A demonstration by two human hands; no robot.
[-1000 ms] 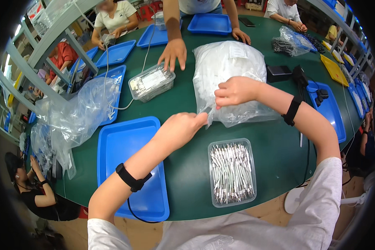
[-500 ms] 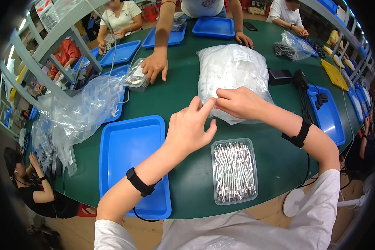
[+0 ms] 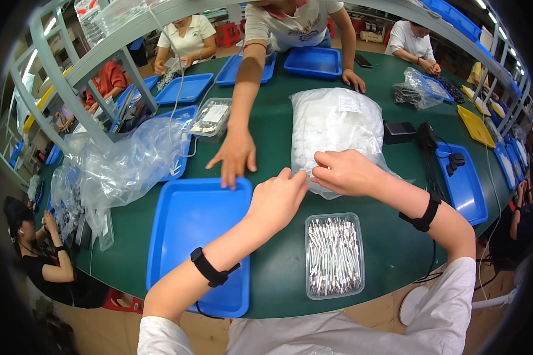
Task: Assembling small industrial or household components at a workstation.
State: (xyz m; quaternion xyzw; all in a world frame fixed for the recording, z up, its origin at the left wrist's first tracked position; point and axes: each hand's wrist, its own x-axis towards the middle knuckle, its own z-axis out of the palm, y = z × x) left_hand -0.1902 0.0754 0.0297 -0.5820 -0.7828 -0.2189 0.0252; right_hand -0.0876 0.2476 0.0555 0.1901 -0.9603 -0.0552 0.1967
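left hand (image 3: 276, 198) and right hand (image 3: 344, 171): fingertips pinched on the near edge of the clear bag of white parts (image 3: 334, 133), mid-table; bag apparently unopened. clear tray of thin white pieces (image 3: 334, 255) at the table's near edge, filled. blue tray (image 3: 189, 236) left, bare; a co-worker's hand (image 3: 235, 157) at its far rim.

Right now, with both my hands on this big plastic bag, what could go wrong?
Both hands, left hand and right hand, pinch the near edge of the bag. If it tears open suddenly, its contents could spill. A hard pull might also knock the clear box just below, or bump a co-worker's hand resting nearby.
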